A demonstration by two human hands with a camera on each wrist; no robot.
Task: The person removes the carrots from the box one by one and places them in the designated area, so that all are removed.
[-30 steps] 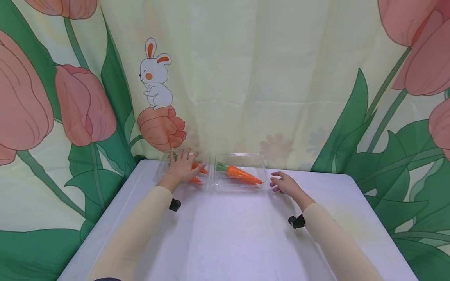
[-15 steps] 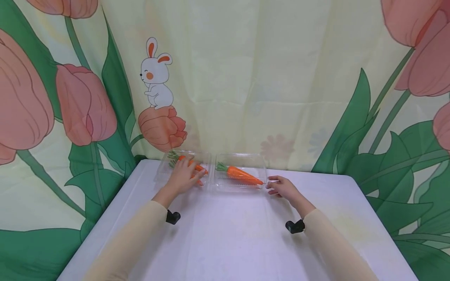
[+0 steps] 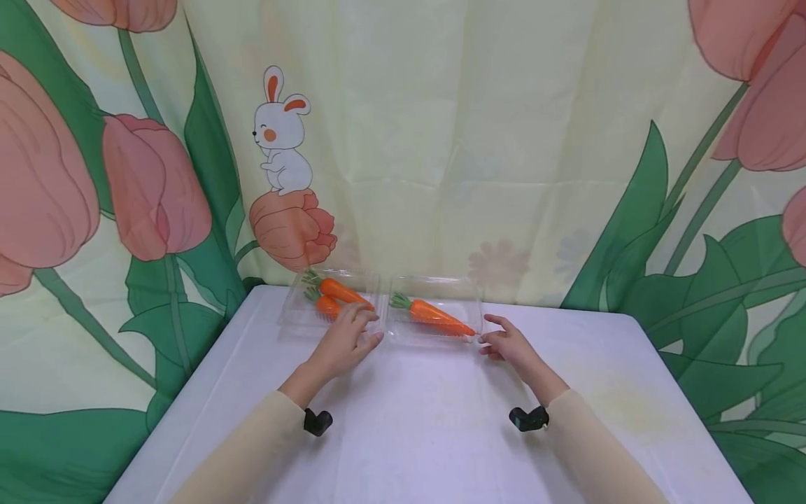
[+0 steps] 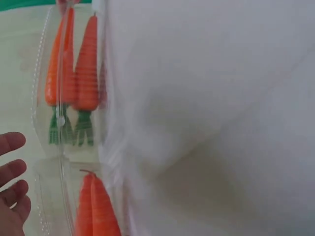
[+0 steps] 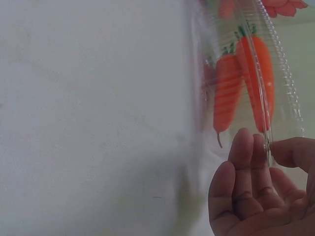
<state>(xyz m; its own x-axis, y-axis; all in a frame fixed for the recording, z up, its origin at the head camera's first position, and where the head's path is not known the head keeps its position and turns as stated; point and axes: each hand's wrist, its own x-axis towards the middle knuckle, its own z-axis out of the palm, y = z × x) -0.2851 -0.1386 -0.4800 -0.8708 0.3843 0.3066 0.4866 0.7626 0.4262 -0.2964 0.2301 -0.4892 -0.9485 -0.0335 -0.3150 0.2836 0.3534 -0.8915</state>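
Two clear plastic boxes stand side by side at the table's far edge. The left box holds two orange carrots with green tops; the right box holds one carrot. Over the left box's front right corner hovers my left hand, fingers loosely spread and holding nothing. In the left wrist view only its fingertips show, beside the boxes. My right hand is at the right box's right end. In the right wrist view its thumb and fingers pinch that box's rim.
A white cloth covers the table. Right behind the boxes hangs a pale curtain printed with tulips and a rabbit. A black wrist camera sits on the left wrist, another on the right.
My left hand has drawn back toward me and slightly right, off the left box's carrots, uncovering them. My right hand has come in to the right box's end.
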